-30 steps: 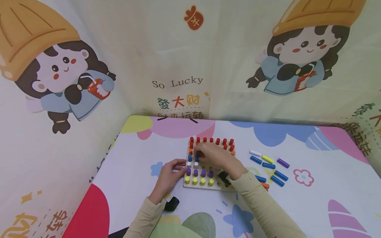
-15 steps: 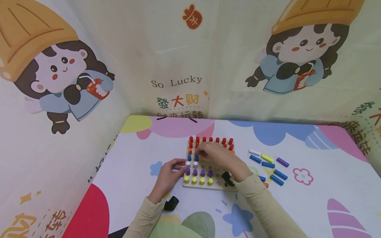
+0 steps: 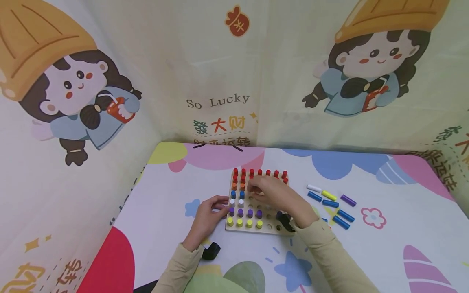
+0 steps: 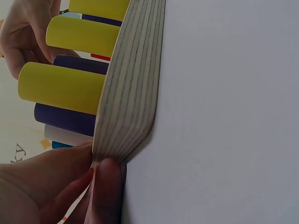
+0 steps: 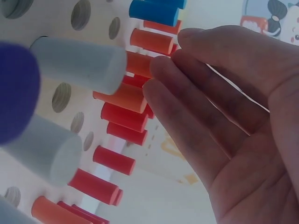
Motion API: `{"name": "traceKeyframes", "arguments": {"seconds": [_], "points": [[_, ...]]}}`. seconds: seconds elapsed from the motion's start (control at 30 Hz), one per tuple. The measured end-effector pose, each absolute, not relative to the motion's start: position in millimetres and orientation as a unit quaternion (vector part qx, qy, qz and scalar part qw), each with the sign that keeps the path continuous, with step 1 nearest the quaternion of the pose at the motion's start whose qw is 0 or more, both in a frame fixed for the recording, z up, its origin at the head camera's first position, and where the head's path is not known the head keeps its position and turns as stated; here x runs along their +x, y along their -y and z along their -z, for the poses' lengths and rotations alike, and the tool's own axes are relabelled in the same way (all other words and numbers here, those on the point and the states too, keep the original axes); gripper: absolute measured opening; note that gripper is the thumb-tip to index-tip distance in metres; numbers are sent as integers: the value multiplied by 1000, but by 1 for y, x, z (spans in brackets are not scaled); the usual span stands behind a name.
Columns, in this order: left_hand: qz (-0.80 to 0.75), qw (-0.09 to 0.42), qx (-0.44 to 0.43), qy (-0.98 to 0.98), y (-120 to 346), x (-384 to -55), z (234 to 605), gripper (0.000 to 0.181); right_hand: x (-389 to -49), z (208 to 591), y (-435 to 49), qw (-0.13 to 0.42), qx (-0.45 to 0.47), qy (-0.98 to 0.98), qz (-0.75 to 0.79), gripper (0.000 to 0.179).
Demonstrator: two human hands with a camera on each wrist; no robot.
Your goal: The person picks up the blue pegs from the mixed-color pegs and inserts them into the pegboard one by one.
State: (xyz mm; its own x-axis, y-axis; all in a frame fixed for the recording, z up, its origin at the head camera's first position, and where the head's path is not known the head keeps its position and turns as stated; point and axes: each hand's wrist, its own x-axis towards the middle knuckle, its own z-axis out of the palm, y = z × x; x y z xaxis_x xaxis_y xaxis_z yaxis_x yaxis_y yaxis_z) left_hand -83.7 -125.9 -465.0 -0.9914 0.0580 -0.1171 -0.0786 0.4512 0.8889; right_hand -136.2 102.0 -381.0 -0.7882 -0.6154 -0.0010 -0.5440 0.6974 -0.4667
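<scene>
In the head view, the board (image 3: 264, 230) sits low in the middle of the frame, on the table (image 3: 399, 199). The left hand (image 3: 205, 221) is at its left edge and the right hand (image 3: 276, 197) is over its middle. Red pegs (image 3: 259, 172) stand along the back of the board. The loose pegs (image 3: 341, 222) show only here: blue, white, yellow and purple ones lie in the lower right of the frame.

The left wrist view shows the left hand's grip up close. Low in the frame, its thumb and finger pinch a corner of the board, and the board's side has thin stripes. Yellow pegs (image 4: 60, 88) and purple pegs (image 4: 70, 120) stick out to the upper left.

The right wrist view shows the right hand's thumb and fingers apart, with the fingertips by the ends of the orange pegs (image 5: 121, 98). I cannot tell if they touch one. Blue pegs (image 5: 154, 12) are at the top of the frame, and white pegs (image 5: 79, 65) look big at the left, near round holes (image 5: 61, 97).

In the head view, the right hand and right sleeve (image 3: 337, 256) hide part of the board. A bit of blue and a bit of orange peek out by the sleeve. In the left wrist view, the right hand is partly behind the yellow pegs. At the left edge of the right wrist view, a purple peg is cut off and blurry
</scene>
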Motion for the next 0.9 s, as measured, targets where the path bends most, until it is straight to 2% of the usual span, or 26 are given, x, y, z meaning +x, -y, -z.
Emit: {"name": "traceKeyframes", "arguments": {"seconds": [0.53,0.9], "points": [[-523,67,-6,-850,126,-83,465,31,-133,378,-120,65,-330,-917,215,13],[-520,63,-2,-852,126,-82,465,31,-137,380,-138,83,-319,-920,211,18]]}}
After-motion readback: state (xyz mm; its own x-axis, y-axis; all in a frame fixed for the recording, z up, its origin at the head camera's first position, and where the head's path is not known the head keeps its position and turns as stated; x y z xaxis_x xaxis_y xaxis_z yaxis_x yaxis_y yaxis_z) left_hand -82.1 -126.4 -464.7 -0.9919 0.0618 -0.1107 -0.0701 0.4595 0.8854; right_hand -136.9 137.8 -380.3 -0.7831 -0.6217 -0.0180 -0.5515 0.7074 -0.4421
